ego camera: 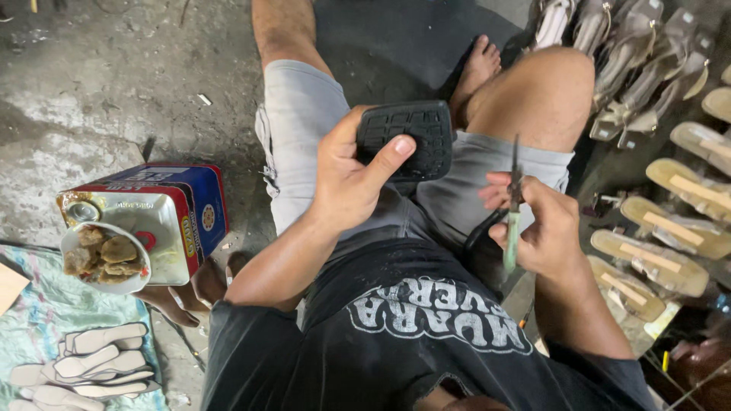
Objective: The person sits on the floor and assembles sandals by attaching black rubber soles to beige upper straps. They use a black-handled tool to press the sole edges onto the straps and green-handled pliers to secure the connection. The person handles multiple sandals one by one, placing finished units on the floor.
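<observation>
We see left hand (pixel 346 179) raised over lap, fingers clenched on black treaded sole (pixel 415 137), thumb across it. Right hand (pixel 541 232) grips a knife (pixel 513 205), blade up, probably thin.

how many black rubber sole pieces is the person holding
1. The black treaded sole piece sits in the left hand, over the lap. The right hand holds a thin blade tool instead. Others may be hidden behind the legs.

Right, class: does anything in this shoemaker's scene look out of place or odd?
The bowl of brownish lumps sits tilted on a metal can lying on its side, overhanging its edge. The left hand grips a black sole; the right hand holds a knife.
</observation>
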